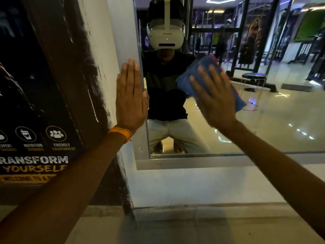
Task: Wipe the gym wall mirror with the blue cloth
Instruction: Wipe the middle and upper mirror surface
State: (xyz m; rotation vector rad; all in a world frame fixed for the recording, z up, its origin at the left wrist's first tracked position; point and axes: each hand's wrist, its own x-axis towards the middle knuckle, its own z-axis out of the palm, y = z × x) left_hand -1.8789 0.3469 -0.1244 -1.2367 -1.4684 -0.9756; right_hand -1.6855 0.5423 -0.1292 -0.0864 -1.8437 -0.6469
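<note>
The gym wall mirror (263,124) fills the upper right, set in a metal frame (193,163). My right hand (213,99) lies flat with fingers spread, pressing the blue cloth (191,80) against the glass near the mirror's left side. The cloth sticks out above and to the right of the hand. My left hand (131,99) rests flat with straight fingers on the mirror's left frame edge, an orange thread band on its wrist. The mirror shows my own reflection, crouched, with a white headset.
A dark poster (35,103) with printed text covers the wall left of the mirror. Below the frame are a white wall strip (193,187) and a floor ledge (193,213). Reflected in the glass are a black stool, gym racks and a shiny floor.
</note>
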